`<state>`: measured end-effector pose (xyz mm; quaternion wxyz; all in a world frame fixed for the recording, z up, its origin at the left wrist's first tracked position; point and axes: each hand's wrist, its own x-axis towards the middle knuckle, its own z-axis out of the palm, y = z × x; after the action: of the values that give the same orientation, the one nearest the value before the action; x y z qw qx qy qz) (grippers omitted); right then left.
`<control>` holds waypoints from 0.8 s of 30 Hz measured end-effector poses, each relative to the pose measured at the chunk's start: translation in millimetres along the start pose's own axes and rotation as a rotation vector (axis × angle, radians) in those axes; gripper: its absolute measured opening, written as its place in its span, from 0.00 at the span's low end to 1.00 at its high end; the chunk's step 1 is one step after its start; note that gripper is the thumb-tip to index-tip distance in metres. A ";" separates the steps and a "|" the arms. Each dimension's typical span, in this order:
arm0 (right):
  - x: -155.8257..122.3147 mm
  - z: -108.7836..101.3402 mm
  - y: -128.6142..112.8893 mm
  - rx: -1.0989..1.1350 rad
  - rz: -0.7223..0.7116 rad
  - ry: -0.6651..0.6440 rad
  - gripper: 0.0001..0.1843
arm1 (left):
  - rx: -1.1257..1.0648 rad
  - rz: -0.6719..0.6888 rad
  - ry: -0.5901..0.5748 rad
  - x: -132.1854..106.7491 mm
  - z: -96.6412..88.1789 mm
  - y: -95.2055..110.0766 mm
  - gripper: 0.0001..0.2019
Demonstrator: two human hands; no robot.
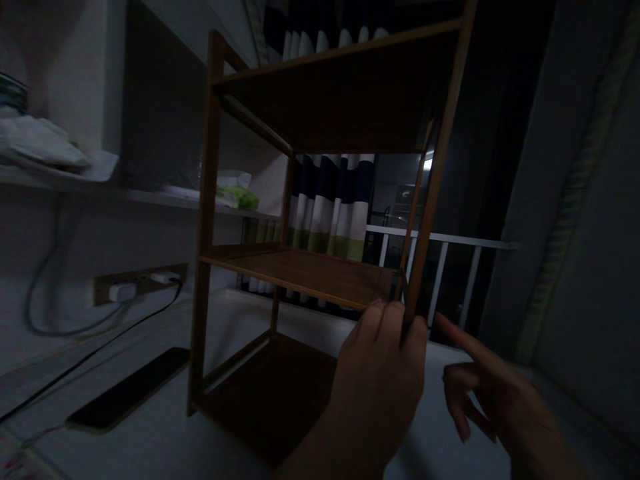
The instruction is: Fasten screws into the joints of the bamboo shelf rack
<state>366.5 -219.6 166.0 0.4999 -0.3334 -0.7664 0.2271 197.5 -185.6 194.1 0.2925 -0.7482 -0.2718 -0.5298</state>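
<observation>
A brown wooden shelf rack [295, 270] with three boards stands in front of me. My left hand [383, 367] is closed around its front right post, at the right end of the middle board. The fingertips go out of sight behind the wood. To the right of that post is my right hand [493, 383], apart from the rack. Its index finger points out toward the post and the other fingers are loosely bent, with nothing seen in them.
A dark phone-like slab [133, 390] lies on the white surface left of the rack. Plugs and cables run from a wall socket strip [143, 283]. A white wall shelf holds a green packet [237, 196]. Behind are a striped curtain [330, 207] and a white railing [460, 240].
</observation>
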 end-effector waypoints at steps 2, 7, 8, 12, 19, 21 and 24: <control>2.1 1.2 -0.3 0.013 0.036 0.051 0.34 | -0.001 0.002 -0.015 0.6 -0.4 0.0 0.10; 7.2 1.8 -3.3 -0.032 0.079 0.104 0.31 | 0.017 -0.013 -0.044 0.7 -1.2 0.7 0.10; 8.3 1.4 -3.6 -0.056 0.074 0.121 0.30 | 0.019 -0.015 -0.043 0.6 -1.1 0.8 0.10; 10.0 -0.3 -2.8 -0.107 0.075 0.136 0.26 | 0.017 -0.008 -0.017 0.7 -0.7 0.7 0.10; 3.9 -6.3 4.4 -0.132 0.139 0.109 0.24 | 0.012 -0.008 0.002 -0.2 -1.4 0.6 0.10; 3.9 -7.4 2.6 -0.161 0.175 0.135 0.24 | 0.009 -0.003 0.011 0.1 -1.7 0.7 0.10; 6.7 -7.2 -3.9 -0.217 0.256 0.161 0.24 | -0.004 -0.012 -0.005 2.2 -3.1 0.8 0.10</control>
<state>370.1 -217.1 175.6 0.4879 -0.4971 -0.6953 0.1773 196.7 -188.2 196.9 0.2874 -0.7484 -0.2758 -0.5303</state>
